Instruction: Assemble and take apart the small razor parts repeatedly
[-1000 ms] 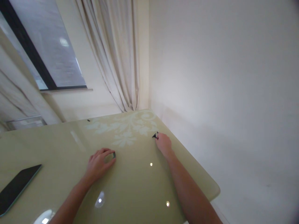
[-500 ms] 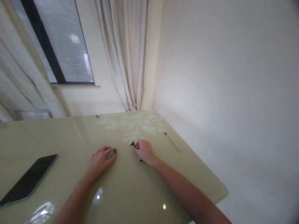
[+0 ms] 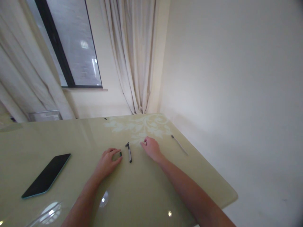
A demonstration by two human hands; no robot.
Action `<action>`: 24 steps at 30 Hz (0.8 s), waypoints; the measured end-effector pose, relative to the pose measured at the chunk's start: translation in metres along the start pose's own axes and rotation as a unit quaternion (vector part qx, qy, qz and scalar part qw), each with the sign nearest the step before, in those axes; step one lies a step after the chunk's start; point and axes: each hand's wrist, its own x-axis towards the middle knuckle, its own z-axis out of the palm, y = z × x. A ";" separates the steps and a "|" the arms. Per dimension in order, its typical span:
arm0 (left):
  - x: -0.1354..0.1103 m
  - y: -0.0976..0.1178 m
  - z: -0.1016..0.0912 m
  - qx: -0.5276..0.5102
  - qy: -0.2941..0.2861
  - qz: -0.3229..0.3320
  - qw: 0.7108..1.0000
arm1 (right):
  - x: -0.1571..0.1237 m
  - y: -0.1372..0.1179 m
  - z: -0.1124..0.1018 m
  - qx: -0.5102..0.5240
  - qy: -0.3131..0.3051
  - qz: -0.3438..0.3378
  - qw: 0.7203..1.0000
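A razor [image 3: 129, 154] with a dark head and a pale handle with a dark end lies on the table between my hands, touched by neither. My left hand [image 3: 107, 162], on its left, pinches a small dark green rectangular piece [image 3: 120, 154] between thumb and fingertips. To the razor's right, my right hand [image 3: 152, 148] is held over the table with loosely curled fingers. A gap shows between its thumb and forefinger, and no object is visible in it.
A slim pale stick with a dark tip [image 3: 180, 145] lies near the table's right edge. The black tablet [image 3: 46, 176] rests on the left. Near the far edge is a small dark piece [image 3: 105, 119]. The wall [image 3: 224, 94] borders the table's right side.
My right hand has let go of the razor and moved up and away to its right. The razor now lies beside my left hand, which still pinches the small piece. The view has shifted slightly left.
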 end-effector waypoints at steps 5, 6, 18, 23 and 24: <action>-0.002 0.023 -0.002 0.043 0.026 -0.002 0.999 | -0.009 0.110 -0.060 -0.074 0.062 0.084 0.992; -0.003 0.032 -0.001 0.054 0.030 -0.001 0.998 | -0.013 0.128 -0.068 -0.097 0.073 0.105 0.987; -0.031 0.112 0.009 0.201 -0.092 -0.144 0.965 | -0.019 0.053 -0.018 -0.007 -0.025 -0.011 1.000; -0.031 0.111 0.006 0.192 -0.105 -0.142 0.965 | -0.022 -0.024 0.015 0.012 -0.034 -0.041 0.999; -0.032 0.110 0.007 0.192 -0.105 -0.139 0.966 | -0.023 -0.030 0.018 0.013 -0.035 -0.040 0.998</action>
